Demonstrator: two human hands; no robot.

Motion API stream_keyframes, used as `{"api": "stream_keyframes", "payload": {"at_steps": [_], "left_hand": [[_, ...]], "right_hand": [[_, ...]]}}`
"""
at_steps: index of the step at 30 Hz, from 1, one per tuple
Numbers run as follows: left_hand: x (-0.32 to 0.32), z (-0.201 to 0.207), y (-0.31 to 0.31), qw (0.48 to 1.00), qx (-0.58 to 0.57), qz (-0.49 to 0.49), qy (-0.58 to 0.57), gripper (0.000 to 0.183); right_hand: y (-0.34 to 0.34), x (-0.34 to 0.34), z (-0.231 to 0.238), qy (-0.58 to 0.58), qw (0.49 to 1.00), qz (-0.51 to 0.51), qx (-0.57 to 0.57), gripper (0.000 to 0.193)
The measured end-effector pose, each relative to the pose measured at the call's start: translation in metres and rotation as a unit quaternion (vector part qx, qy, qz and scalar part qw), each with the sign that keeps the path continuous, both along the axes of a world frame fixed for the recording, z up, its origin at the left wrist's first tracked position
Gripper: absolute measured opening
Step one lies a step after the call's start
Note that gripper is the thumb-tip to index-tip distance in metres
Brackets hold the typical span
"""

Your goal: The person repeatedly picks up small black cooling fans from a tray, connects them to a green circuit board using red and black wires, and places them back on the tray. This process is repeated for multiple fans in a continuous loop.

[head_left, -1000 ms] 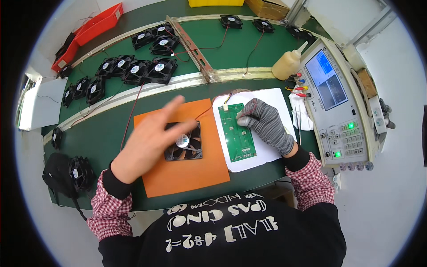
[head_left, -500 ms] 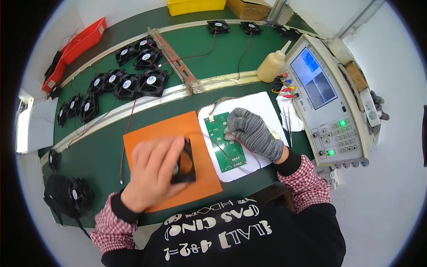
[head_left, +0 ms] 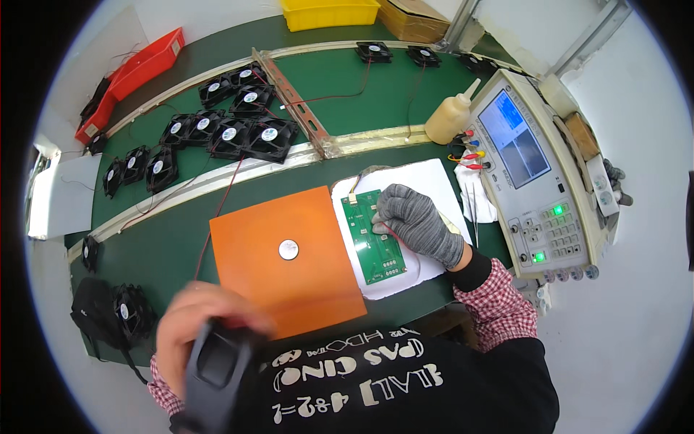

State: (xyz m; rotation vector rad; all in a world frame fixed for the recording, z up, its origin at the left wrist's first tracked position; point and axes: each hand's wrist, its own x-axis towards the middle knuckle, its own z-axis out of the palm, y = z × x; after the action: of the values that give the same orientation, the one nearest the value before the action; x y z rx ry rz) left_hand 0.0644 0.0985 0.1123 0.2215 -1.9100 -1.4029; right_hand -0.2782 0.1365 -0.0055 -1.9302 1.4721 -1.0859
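Near the lower left edge, my bare left hand [head_left: 199,318] is blurred by motion and closed round a black fan frame [head_left: 217,365], held tilted close to my body. On the orange sheet [head_left: 318,224] lies a small round disc [head_left: 288,249], pale on top with a dark rim. My right hand [head_left: 416,220], in a grey striped glove, is closed in a pinch over the green circuit board [head_left: 372,246]. A thin red wire [head_left: 394,233] runs out from its fingertips. The board lies on a white sheet [head_left: 426,173], its upper-left connector joined to a cable.
Several black fans [head_left: 230,134] with red leads stand at the back left. A slotted metal bar [head_left: 296,105] crosses the bench. At the right are a squeeze bottle [head_left: 448,116], tweezers [head_left: 474,213] and a test instrument [head_left: 531,173] with a lit screen. Red [head_left: 148,65] and yellow [head_left: 329,14] bins stand behind.
My left hand has lifted the fan frame off the orange sheet and brought it down-left toward my body, uncovering the round disc. My right hand keeps its pinch over the board.
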Motion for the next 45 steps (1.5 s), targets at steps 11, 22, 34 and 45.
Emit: {"api": "stream_keyframes", "payload": {"at_steps": [11,22,34,45], "left_hand": [[-0.135,-0.036,-0.112,0.799,-0.491,0.331,-0.108,0.081],[-0.086,-0.049,-0.071,0.846,-0.521,0.048,-0.1,0.013],[0.002,-0.038,-0.096,0.702,-0.499,0.461,-0.214,0.023],[-0.045,-0.058,-0.029,0.883,-0.316,0.148,-0.314,0.062]], "right_hand": [[0.004,0.006,0.0,-0.072,0.99,-0.082,-0.087,0.012],[0.008,0.024,0.029,0.081,0.948,0.006,-0.308,0.061],[0.005,0.009,0.036,0.266,0.95,-0.099,-0.134,0.009],[0.01,0.005,0.005,-0.159,0.982,-0.073,0.071,0.01]]}}
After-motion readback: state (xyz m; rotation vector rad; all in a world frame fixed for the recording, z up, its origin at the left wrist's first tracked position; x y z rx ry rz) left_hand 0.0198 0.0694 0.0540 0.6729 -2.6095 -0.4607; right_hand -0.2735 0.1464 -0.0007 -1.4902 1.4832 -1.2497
